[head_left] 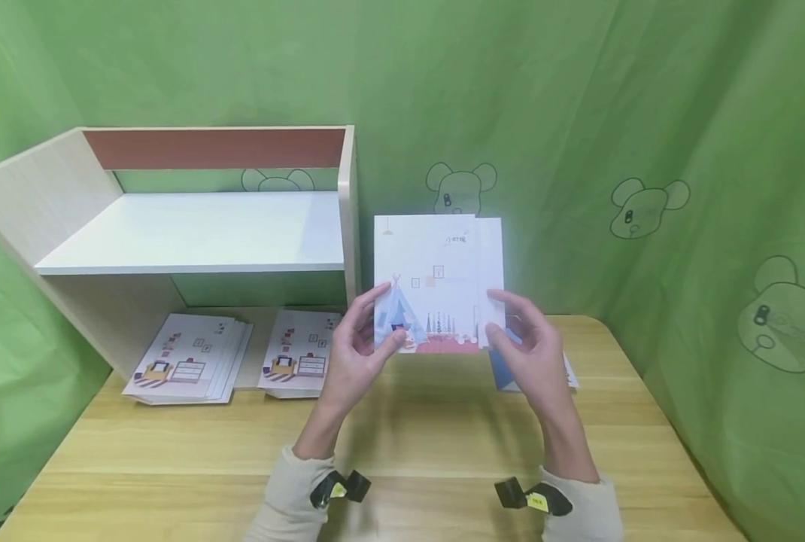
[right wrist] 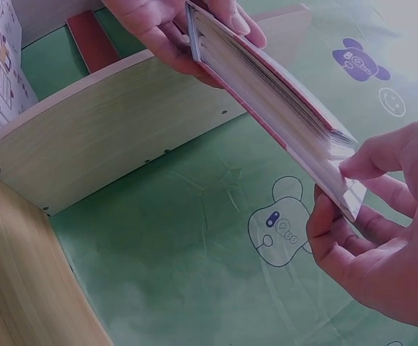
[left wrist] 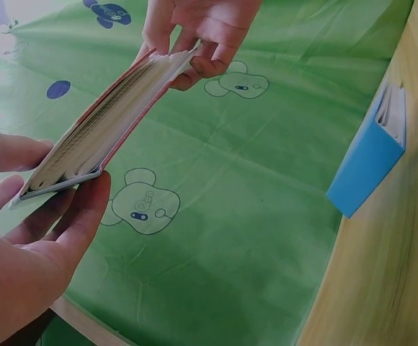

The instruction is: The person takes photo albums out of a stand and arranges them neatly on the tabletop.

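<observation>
A white photo album [head_left: 436,252] with a blue tent drawn on its cover is held up above the table, its front facing me. My left hand [head_left: 359,342] grips its left edge, thumb on the front cover and fingers behind. My right hand [head_left: 530,352] pinches the right side, where a white strip sticks out past the front cover. In the right wrist view, the right thumb presses on the inner pages [right wrist: 335,169] and the fingers lie beneath. The wrist views show the album's page edges between red-edged covers. A blue album [left wrist: 371,166] stands on the table, partly behind my right hand.
At the left of the wooden table [head_left: 429,452] stands a pale shelf unit [head_left: 192,226]. Two piles of white albums, a left pile [head_left: 182,354] and a right pile [head_left: 294,350], lie in its lower part. A green curtain [head_left: 551,90] hangs behind.
</observation>
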The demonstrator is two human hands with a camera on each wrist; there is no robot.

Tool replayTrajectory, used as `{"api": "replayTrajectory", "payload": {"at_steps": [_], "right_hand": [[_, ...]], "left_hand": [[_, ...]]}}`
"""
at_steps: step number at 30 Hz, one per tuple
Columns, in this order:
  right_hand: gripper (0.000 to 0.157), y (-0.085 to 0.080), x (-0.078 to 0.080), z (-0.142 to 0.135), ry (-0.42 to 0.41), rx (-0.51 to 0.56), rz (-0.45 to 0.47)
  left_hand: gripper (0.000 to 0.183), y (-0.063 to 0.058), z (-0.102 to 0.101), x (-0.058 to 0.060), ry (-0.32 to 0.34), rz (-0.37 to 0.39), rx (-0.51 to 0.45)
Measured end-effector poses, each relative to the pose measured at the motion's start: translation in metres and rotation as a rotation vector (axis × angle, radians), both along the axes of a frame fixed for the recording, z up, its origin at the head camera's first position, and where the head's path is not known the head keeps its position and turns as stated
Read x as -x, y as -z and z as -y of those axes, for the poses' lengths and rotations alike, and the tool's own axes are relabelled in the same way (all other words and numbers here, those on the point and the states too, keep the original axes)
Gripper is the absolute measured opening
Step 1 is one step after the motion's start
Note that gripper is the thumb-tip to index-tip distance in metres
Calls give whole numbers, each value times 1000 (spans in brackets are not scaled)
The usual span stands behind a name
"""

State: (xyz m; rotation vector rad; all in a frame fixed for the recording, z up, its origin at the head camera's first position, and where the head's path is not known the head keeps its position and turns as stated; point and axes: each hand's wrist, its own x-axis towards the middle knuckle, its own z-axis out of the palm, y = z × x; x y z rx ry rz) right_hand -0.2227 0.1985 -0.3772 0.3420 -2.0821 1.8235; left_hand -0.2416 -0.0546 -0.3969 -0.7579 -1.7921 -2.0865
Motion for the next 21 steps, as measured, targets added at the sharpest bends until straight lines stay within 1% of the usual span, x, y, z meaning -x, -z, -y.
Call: {"api": "replayTrajectory", "payload": {"at_steps": [10,21], "right_hand": [[44,5,4,-1,8,-12,20],[44,9,9,-3,14,-34,38]], "left_hand": [[63,4,0,4,-1,16,10],[65,9,-2,8,8,23,4]]}}
